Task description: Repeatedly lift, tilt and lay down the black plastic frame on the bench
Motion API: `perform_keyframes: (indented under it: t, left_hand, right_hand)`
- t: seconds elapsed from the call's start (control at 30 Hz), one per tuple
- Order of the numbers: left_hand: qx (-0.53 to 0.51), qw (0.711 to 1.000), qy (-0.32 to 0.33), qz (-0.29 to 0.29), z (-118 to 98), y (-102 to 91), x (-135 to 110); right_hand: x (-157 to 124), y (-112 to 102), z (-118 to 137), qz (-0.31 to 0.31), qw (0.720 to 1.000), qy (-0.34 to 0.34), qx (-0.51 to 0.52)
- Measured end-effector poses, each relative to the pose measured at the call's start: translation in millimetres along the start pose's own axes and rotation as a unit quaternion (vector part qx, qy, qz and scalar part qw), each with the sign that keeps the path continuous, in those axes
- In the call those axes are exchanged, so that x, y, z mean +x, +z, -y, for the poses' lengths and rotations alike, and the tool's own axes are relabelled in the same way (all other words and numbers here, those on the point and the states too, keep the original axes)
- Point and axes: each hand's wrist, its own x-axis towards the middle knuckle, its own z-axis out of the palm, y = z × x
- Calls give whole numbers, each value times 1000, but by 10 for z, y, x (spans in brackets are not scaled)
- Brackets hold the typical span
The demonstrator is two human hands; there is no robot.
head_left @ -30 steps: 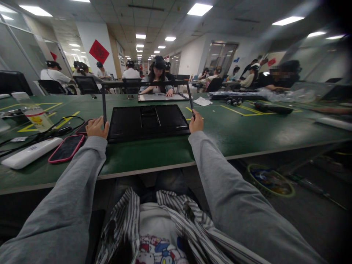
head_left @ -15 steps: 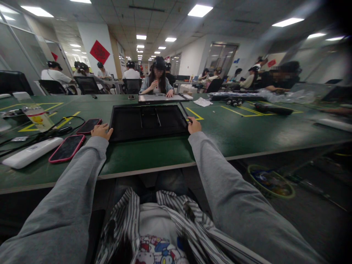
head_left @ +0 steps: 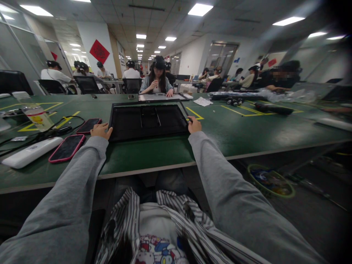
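Observation:
A shallow black rectangular housing [head_left: 126, 119], resembling a monitor's back cover, lies on the green table in front of me. Its middle has a recessed rectangular section with thin bright edges. A thin black frame [head_left: 145, 102] runs along the housing's far edge and down its sides, slightly apart from it at the far side. My left hand [head_left: 101, 131] grips the left edge near the front corner. At the opposite side, my right hand [head_left: 194, 125] is closed around the right edge. The fingertips at both edges are partly hidden.
Left of the housing are two phones [head_left: 67, 148], a white power bank [head_left: 33, 152], cables and a bottle [head_left: 35, 113]. Across the table [head_left: 233, 135], a person sits behind a light panel [head_left: 162, 97]. A power drill [head_left: 273, 109] and plastic wrap lie right.
The thin frame's far edge has risen slightly, and a narrow gap now shows between it and the housing. Both my hands stay at the side edges.

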Motion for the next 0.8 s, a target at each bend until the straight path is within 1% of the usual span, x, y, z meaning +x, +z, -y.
perform_keyframes:
  t: [0.17,0.37,0.53,0.8]
  left_hand:
    - [-3,1000,-2,5,25,36,7]
    - [-5,1000,-12,13,-27,-3,-28]
    - [-2,1000,-10,21,-50,-21,-39]
    - [-16,1000,-19,14,-4,15,1]
  right_hand:
    - [-8,2,-11,3,1000,-2,8]
    - [-9,15,-41,35,999,11,-6]
    - [3,30,-58,36,999,10,-4]
    - [6,30,-47,33,999,20,0]
